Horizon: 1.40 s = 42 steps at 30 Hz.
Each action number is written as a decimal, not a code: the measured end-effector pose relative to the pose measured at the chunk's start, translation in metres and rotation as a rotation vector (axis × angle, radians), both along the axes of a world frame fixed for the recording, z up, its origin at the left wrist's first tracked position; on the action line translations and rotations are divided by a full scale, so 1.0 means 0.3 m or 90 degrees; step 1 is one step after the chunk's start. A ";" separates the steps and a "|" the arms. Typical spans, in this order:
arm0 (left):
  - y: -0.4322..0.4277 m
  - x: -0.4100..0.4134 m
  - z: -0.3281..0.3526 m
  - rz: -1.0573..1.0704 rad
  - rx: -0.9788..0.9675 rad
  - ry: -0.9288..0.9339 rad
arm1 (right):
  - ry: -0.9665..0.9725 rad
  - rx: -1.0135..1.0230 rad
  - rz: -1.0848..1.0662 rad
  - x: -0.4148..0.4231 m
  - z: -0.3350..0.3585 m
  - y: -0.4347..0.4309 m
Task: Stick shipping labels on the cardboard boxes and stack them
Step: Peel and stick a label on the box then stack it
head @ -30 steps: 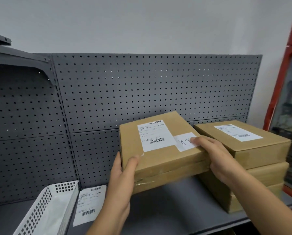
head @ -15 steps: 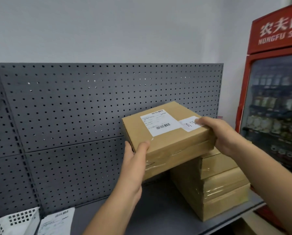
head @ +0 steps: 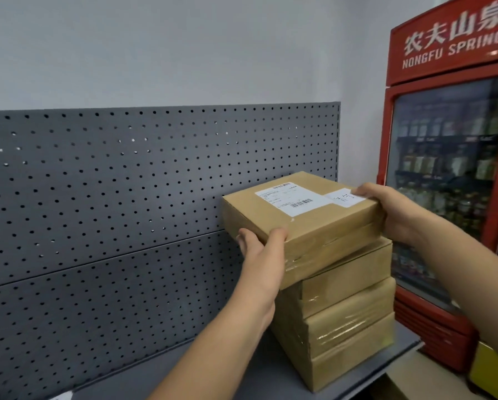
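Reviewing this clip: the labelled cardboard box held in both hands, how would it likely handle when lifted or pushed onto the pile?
The labelled box is probably stiff: its faces stay flat under the left hand and right hand. It seems fairly light, held only at its edges. Clear tape on its side could be slick. Flat and wide, it should sit steadily on the stack of boxes, though it overhangs leftward.

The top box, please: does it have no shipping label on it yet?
No, the top box already carries a white barcode label on its upper face, while both hands grip its ends.
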State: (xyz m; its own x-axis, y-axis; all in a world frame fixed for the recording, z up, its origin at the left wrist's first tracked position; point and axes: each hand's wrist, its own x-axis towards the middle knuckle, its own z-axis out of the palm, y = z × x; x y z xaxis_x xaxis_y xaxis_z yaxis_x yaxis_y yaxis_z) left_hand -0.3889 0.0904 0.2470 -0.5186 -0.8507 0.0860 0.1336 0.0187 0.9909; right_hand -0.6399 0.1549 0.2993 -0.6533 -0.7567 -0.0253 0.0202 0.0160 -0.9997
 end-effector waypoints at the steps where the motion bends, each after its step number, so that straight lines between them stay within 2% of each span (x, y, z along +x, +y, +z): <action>1: -0.001 -0.018 0.002 -0.005 0.004 -0.004 | -0.005 0.004 0.001 -0.016 -0.002 0.001; 18: 0.033 -0.163 0.010 0.010 -0.009 -0.079 | 0.009 0.045 -0.012 -0.205 -0.049 -0.003; 35: 0.038 -0.213 -0.023 0.062 -0.025 -0.061 | -0.010 -0.004 -0.066 -0.210 -0.128 -0.020; 40: 0.037 -0.201 -0.017 0.065 -0.014 -0.039 | 0.042 -0.036 -0.137 -0.191 -0.122 -0.017; 42: 0.030 -0.178 -0.006 0.061 -0.010 -0.035 | 0.130 -0.040 -0.167 -0.192 -0.118 -0.010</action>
State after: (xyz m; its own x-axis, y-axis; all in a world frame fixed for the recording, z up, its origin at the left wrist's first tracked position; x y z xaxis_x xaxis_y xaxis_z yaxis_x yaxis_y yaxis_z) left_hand -0.4423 0.0993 0.2452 -0.4393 -0.8953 0.0735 0.0753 0.0448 0.9962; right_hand -0.6974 0.1519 0.2640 -0.8123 -0.5586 0.1676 -0.1852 -0.0255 -0.9824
